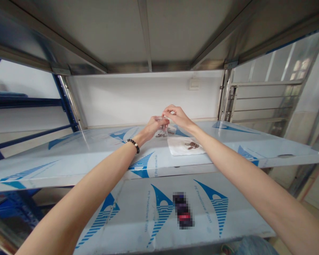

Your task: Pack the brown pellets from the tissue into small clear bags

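While the left hand (155, 125) is closed on a clear bag (163, 131), the bag hangs just under its fingers, with small brown bits (161, 135) showing low down in it. The right hand (172, 114) is at the top of the bag, with its thumb and finger tips close together. I cannot tell if they grip the bag or only touch it. A string of dark beads (133, 145) goes around the left wrist. Near the hands, on the right, a white sheet (177, 148) lies flat, and more brown pieces (192, 145) sit on it in a little bunch, beside the right arm. All this is on a shelf (95, 148) with blue and white film. Lower down is another shelf (133, 212), with a dark, blurry thing (183, 210) on it. Behind is a white wall (138, 95) with a small switch (194, 84)
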Demonstrator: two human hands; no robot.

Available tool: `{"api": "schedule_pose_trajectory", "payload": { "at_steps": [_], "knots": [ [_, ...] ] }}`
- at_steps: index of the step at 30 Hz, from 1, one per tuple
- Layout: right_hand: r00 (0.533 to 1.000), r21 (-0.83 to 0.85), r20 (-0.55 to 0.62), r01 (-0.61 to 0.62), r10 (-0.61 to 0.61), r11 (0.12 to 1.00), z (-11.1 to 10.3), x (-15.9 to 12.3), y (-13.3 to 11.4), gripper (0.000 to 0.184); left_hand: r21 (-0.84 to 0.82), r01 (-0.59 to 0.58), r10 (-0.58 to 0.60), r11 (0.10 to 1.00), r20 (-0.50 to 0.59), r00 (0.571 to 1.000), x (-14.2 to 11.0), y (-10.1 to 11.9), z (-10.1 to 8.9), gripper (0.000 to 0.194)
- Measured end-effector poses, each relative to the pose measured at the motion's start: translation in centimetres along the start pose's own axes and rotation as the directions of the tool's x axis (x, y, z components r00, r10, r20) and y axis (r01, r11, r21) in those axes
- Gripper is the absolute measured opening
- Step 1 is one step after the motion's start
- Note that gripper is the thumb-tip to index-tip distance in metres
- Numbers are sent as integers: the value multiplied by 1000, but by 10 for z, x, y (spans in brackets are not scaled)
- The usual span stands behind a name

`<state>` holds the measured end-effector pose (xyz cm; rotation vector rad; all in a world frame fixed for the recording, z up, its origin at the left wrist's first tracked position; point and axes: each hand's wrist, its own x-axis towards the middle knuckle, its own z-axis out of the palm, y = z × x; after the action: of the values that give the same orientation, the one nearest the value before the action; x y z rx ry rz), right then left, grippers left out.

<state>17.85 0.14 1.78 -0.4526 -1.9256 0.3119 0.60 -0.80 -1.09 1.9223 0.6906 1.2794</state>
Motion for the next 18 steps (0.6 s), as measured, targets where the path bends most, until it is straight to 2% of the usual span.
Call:
{"api": "schedule_pose_trajectory", "payload": {
  "at_steps": [3,8,10,13,18],
  "knots": [
    [999,10,36,27,-27,1000,0,-1,0,29,-42,-4,4,999,-7,1000,-1,3,1,28],
    [998,86,39,-46,43,995,4,-2,9,27,12,4,-4,1000,38,999,-5,6,1,36],
    [999,105,15,-47,46,993,5,-3,14,29,59,31,-34,998,58,998,-6,5,-2,44],
    [996,127,-54,-58,65,990,6,-7,19,30,107,40,-43,993,21,999,-7,5,-7,56],
    [975,209,-159,-121,155,971,9,-16,10,29,100,2,3,995,-46,999,-16,20,-7,44]
  ]
}}
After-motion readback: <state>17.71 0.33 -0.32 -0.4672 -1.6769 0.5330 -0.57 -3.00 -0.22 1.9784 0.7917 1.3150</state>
